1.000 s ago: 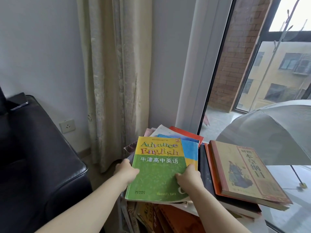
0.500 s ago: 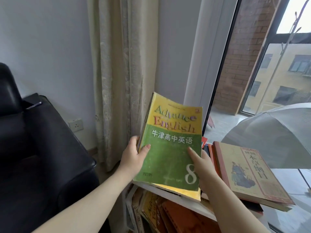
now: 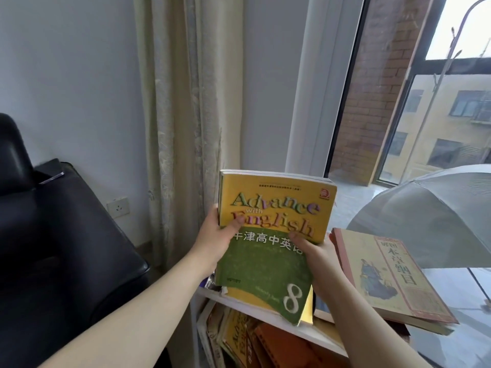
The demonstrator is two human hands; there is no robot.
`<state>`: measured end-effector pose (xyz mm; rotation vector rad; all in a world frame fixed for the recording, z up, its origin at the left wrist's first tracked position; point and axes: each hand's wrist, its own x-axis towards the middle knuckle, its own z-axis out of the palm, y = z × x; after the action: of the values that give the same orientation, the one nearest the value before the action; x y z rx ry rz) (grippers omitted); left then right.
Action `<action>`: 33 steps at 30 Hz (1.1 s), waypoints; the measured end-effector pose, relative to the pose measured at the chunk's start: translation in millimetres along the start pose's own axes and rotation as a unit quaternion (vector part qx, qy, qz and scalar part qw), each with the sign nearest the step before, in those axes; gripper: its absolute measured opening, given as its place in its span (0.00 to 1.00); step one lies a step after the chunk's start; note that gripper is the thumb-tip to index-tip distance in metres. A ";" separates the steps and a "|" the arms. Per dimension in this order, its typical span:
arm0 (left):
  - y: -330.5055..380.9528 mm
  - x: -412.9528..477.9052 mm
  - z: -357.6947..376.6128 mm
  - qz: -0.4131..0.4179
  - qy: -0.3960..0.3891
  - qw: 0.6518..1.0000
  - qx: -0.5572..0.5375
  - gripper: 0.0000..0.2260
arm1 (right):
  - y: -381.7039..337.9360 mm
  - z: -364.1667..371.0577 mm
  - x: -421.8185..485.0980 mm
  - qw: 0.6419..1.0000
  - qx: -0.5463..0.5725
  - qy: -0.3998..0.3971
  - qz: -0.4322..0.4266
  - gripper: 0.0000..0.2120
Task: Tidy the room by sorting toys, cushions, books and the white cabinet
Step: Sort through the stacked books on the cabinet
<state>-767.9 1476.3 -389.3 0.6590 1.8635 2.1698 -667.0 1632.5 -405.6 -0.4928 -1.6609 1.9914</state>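
Fingers (image 3: 237, 222) of left hand (image 3: 212, 241) and right hand (image 3: 322, 258) gripping textbook (image 3: 265, 269), most hidden behind it, shelf books (image 3: 239, 338) below cut off

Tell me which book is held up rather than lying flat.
The yellow-and-green Advance with English book, gripped upright by the left hand and right hand. The tan hardback beside it lies flat.

Bare left hand (image 3: 212, 243) and right hand (image 3: 322, 258) extend from bare, unsleeved forearms (image 3: 138, 298).
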 end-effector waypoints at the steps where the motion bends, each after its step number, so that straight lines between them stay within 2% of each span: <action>1: -1.0 -1.6 -0.6 -0.003 -0.004 1.000 0.001 0.07 | 0.6 -0.2 -0.8 1.000 0.003 -0.002 0.006 0.12; 7: 4.8 -13.1 -6.2 -0.009 -0.003 0.999 -0.047 0.07 | -2.7 3.9 -13.9 1.000 0.019 -0.005 0.003 0.07; 12: 13.5 -34.3 -21.9 -0.015 -0.012 0.997 -0.070 0.09 | -9.8 7.5 -30.9 0.999 0.008 -0.042 0.019 0.09; 17: 12.6 -61.7 -44.2 -0.026 -0.033 0.999 -0.035 0.10 | -7.8 6.3 -61.3 0.995 -0.021 -0.100 0.015 0.11; 22: -12.1 -90.2 -61.5 -0.040 -0.048 0.998 -0.015 0.10 | 28.9 4.9 -84.4 0.995 -0.026 -0.091 0.044 0.11; 27: -61.3 -122.2 -84.3 -0.104 -0.069 0.989 0.077 0.11 | 86.8 -4.9 -105.5 0.990 -0.081 -0.076 0.083 0.11; 33: -119.1 -137.0 -104.0 -0.233 -0.115 0.952 0.160 0.10 | 147.5 -22.5 -110.9 0.966 -0.182 -0.100 0.155 0.11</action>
<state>-710.7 1346.6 -543.3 0.4412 2.0103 1.4537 -585.3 1566.1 -558.8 -0.7438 -2.2101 2.0061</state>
